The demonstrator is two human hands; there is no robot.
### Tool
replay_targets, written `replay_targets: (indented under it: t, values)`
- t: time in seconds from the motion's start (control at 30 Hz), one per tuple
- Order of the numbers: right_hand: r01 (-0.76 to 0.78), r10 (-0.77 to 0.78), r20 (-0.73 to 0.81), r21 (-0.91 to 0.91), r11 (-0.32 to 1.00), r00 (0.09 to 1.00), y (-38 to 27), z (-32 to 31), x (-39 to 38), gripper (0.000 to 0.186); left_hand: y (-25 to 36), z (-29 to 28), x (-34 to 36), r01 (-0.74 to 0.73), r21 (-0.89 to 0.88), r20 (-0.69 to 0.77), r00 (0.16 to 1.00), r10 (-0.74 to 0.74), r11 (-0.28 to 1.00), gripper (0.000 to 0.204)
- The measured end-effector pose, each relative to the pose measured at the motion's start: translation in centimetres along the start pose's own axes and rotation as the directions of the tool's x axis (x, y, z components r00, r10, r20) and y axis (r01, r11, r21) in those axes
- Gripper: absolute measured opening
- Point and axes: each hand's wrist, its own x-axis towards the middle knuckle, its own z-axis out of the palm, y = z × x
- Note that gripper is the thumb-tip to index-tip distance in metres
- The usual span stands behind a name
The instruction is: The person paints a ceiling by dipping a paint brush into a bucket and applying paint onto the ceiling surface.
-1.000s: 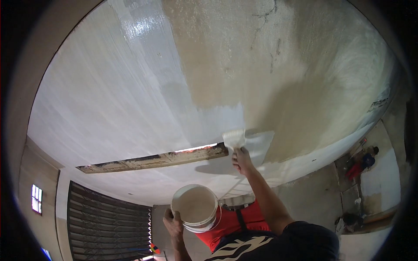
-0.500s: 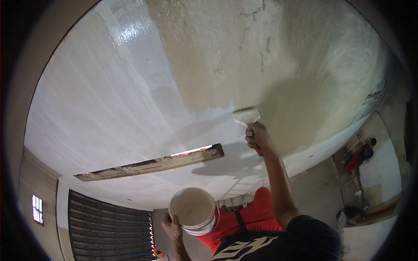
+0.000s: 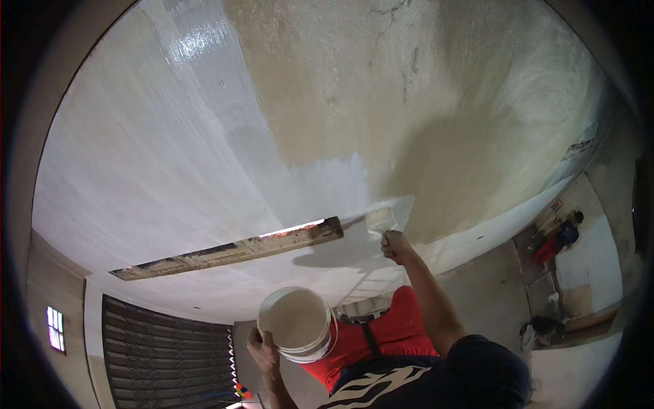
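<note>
My right hand [image 3: 397,248] is closed round the handle of a wide white paintbrush [image 3: 381,220]. The bristles lie against the wall [image 3: 320,129], on a wet, pale strip right of a long slot. White coating covers the wall's left and lower parts; the upper middle is still tan. By its rim, my left hand [image 3: 264,350] grips a white plastic bucket [image 3: 304,354], thumb at the edge and fingers hidden behind it. The tilted bucket shows a beige-looking inside, and its wire handle hangs to the right.
A rough-edged slot [image 3: 228,249] cuts through the wall. Below left is a dark folding metal gate [image 3: 163,351], with a small window [image 3: 56,330] beyond. At far right a person in red trousers [image 3: 548,252] works low down by another part-coated wall [image 3: 591,266]. A ladder-like shadow falls below.
My right hand has brought the paintbrush downward along the wall, leaving a fresh white patch right of the slot. The left hand keeps the bucket in nearly the same place.
</note>
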Motion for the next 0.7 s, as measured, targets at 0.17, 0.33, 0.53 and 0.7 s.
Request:
replay_targets:
  t: [0.17, 0.33, 0.53, 0.7]
  values:
    - [0.151, -0.151, 0.002, -0.054, 0.987, 0.989, -3.8, 0.6, -0.3, 0.024, -1.8, -0.4, 0.0, -0.036, 0.040, -0.015, 0.999, 0.036, 0.999, 0.027]
    - [0.371, -0.365, 0.084, -0.060, 0.927, 0.927, -13.3, 9.1, -11.6, 0.022, -2.3, -0.7, 0.0, -0.042, -0.013, -0.022, 0.999, 0.042, 0.999, 0.027]
    - [0.484, -0.479, 0.135, 0.002, 0.875, 0.867, -14.1, 9.8, -14.1, 0.013, -1.5, -0.2, 0.5, -0.065, 0.061, 0.024, 0.998, 0.063, 0.996, 0.027]
    - [0.260, -0.260, 0.074, 0.000, 0.966, 0.963, -5.0, 3.7, -3.3, 0.012, -1.9, 0.0, 0.7, -0.024, 0.034, -0.012, 1.000, 0.025, 0.999, 0.024]
